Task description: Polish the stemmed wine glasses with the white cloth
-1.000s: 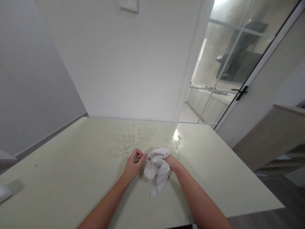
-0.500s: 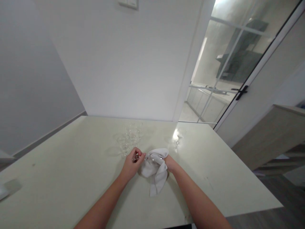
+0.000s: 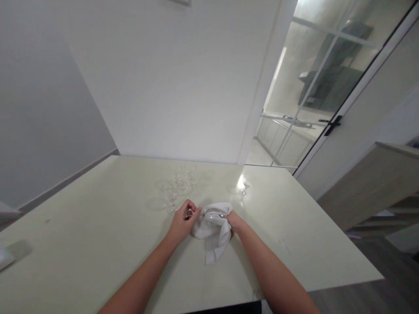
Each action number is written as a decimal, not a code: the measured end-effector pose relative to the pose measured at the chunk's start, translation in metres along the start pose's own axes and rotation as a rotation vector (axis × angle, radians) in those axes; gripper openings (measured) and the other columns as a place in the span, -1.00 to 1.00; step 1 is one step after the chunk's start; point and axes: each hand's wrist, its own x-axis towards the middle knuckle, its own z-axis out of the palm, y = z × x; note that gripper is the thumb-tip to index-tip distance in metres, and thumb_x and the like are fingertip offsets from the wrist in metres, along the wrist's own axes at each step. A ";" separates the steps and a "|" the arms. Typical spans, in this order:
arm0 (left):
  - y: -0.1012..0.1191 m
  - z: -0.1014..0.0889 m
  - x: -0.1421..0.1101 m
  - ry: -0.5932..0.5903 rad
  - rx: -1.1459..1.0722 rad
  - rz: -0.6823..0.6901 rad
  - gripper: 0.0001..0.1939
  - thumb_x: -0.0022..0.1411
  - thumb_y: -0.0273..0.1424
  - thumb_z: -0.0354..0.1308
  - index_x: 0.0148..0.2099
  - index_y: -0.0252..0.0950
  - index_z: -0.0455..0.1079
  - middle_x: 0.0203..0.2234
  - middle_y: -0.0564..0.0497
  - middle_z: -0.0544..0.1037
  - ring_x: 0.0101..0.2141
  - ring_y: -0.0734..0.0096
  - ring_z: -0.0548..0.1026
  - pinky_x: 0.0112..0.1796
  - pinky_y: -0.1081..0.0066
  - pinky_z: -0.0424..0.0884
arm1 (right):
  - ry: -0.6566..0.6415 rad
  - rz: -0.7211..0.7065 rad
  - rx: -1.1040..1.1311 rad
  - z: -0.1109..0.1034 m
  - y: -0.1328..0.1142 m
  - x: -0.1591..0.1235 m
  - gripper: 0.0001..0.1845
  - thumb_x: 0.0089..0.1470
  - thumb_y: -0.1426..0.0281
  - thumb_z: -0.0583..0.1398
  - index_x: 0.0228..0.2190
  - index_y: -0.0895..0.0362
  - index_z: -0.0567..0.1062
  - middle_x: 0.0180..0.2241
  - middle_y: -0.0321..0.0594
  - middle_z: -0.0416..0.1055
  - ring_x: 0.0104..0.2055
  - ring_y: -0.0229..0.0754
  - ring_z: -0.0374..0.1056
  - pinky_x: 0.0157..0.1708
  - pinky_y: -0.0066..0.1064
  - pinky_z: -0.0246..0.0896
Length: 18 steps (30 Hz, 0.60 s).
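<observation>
My left hand point(image 3: 182, 223) is closed in a pinch on the foot of a clear stemmed glass point(image 3: 209, 215) held sideways just above the pale table point(image 3: 81, 244). A white cloth point(image 3: 212, 231) is wrapped over the glass bowl, and its tail hangs down to the table. My right hand point(image 3: 233, 219) grips that cloth around the glass; its fingers are mostly buried in the fabric. Just beyond my left hand stands a cluster of several clear glasses point(image 3: 176, 188).
One more clear stemmed glass point(image 3: 244, 186) stands alone at the back right of the table. A white wall runs behind the table. A glass door with a black handle point(image 3: 332, 125) lies to the right. A wooden counter point(image 3: 373, 183) stands off the table's right edge.
Both hands stay on the glass and cloth, shifted slightly away from me. The cloth is bunched tighter round the bowl. The view has tipped a little.
</observation>
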 end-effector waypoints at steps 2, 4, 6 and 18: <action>0.002 -0.001 -0.001 0.006 -0.003 0.009 -0.73 0.20 -0.19 0.11 -0.38 -0.24 0.14 -0.56 0.16 0.27 -0.54 0.53 0.24 -0.49 0.54 0.17 | 0.034 -0.003 0.007 0.000 0.007 0.001 -0.56 -0.22 0.00 0.31 -0.40 0.09 0.61 -0.24 -0.15 0.56 -0.03 0.00 0.40 0.18 -0.10 0.06; 0.003 -0.002 -0.001 0.024 -0.002 0.015 -0.72 0.20 -0.19 0.11 -0.37 -0.24 0.14 -0.56 0.16 0.26 -0.54 0.53 0.24 -0.49 0.54 0.17 | 0.033 -0.011 0.004 -0.001 0.016 0.002 -0.55 -0.17 0.01 0.29 -0.36 0.11 0.61 -0.21 -0.13 0.55 0.01 0.00 0.38 0.21 -0.08 0.01; 0.003 -0.003 0.000 0.048 -0.003 0.011 -0.72 0.19 -0.18 0.11 -0.38 -0.24 0.15 -0.56 0.16 0.25 -0.54 0.53 0.23 -0.49 0.53 0.16 | 0.004 -0.017 -0.017 -0.003 0.023 0.002 -0.55 -0.13 0.02 0.27 -0.32 0.11 0.60 -0.19 -0.11 0.55 0.03 0.00 0.36 0.21 -0.06 0.00; 0.001 -0.005 0.007 0.028 -0.083 -0.101 -0.60 0.16 -0.06 0.10 -0.52 -0.27 0.21 -0.66 0.16 0.24 -0.57 0.49 0.25 -0.53 0.51 0.17 | -0.027 -0.029 0.026 0.011 -0.002 -0.003 -0.60 -0.11 0.11 0.30 -0.29 0.14 0.58 -0.22 -0.12 0.55 -0.05 -0.04 0.41 0.11 -0.12 0.17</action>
